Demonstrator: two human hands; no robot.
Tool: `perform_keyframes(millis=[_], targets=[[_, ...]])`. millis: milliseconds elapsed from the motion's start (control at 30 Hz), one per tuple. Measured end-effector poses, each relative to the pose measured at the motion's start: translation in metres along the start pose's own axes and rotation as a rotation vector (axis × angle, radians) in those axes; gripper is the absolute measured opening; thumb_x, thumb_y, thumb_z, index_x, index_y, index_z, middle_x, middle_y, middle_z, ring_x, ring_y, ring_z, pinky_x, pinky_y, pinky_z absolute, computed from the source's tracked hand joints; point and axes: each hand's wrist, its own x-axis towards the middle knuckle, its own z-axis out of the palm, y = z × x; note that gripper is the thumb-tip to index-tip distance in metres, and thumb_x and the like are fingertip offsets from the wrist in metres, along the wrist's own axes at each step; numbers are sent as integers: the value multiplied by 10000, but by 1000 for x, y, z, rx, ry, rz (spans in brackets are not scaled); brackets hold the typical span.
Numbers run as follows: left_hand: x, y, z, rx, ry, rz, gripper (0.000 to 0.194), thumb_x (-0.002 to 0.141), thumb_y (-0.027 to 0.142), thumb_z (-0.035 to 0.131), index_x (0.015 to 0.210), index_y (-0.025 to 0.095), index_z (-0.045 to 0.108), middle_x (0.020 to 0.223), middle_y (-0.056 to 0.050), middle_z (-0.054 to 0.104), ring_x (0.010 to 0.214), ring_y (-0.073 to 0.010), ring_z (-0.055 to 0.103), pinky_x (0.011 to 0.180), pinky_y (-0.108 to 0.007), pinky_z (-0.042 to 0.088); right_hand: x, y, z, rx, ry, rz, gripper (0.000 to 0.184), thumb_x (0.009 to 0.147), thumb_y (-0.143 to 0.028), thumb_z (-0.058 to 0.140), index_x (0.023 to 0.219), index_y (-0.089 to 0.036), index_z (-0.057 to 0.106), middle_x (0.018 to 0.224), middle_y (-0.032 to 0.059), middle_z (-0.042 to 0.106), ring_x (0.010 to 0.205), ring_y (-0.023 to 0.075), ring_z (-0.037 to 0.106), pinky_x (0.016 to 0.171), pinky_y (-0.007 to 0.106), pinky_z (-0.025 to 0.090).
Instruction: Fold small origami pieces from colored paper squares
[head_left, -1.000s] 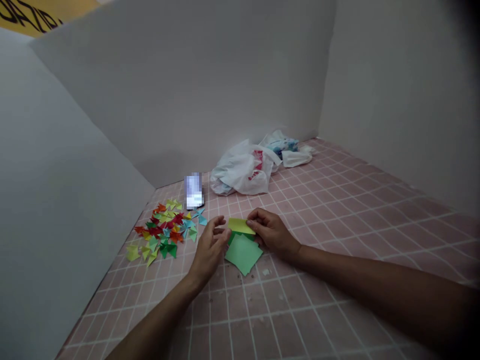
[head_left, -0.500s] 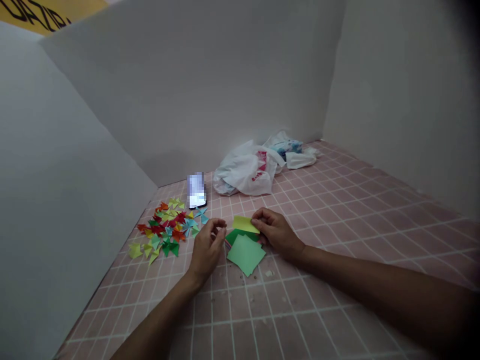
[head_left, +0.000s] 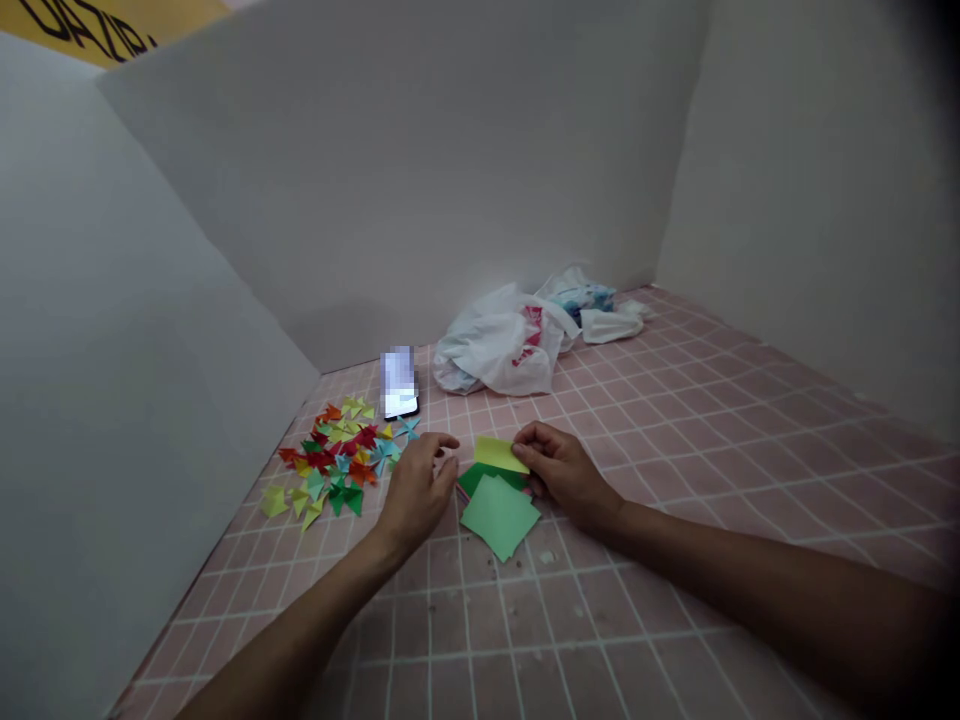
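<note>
A yellow sheet of paper (head_left: 498,455) is pinched at its right edge by my right hand (head_left: 566,475), with thumb and fingers pressed together. My left hand (head_left: 420,485) is just left of the paper, fingers curved and parted from the thumb, touching nothing. Beneath the yellow sheet lies a stack of square papers, with a dark green sheet (head_left: 476,478) and a light green sheet (head_left: 501,515) on top. Pink edges show at its side. Left of my left hand is a pile of small folded paper shapes (head_left: 345,465) in red, orange, yellow, green and blue.
A phone (head_left: 399,385) with a lit, blurred screen stands behind the folded shapes. A white plastic bag (head_left: 502,340) and further bags (head_left: 592,305) lie against the back wall. Pink tiles (head_left: 645,600) form the surface, with grey-white walls (head_left: 480,160) around it.
My left hand has drawn slightly away from the yellow sheet, and its fingers are spread a little wider. The right hand keeps its pinch. The whole view has shifted slightly.
</note>
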Motion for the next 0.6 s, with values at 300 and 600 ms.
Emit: perform_keyframes(millis=[300, 600], targets=[[46, -69, -32, 249, 156, -138, 297, 807, 122, 473, 1035, 206, 644, 1150, -111, 718, 1151, -310, 620, 1013, -485, 465, 1, 3, -2, 7, -17, 40, 293, 776, -443, 686, 804, -191, 541, 573, -73, 505, 404, 49, 403, 391, 188, 285], [73, -93, -32, 275, 172, -181, 423, 756, 52, 435, 1124, 180, 600, 1232, -128, 699, 1188, -302, 625, 1028, -461, 466, 2, 5, -3, -28, -23, 85, 307, 780, -461, 694, 804, -194, 544, 587, -64, 500, 417, 56, 411, 394, 194, 268]])
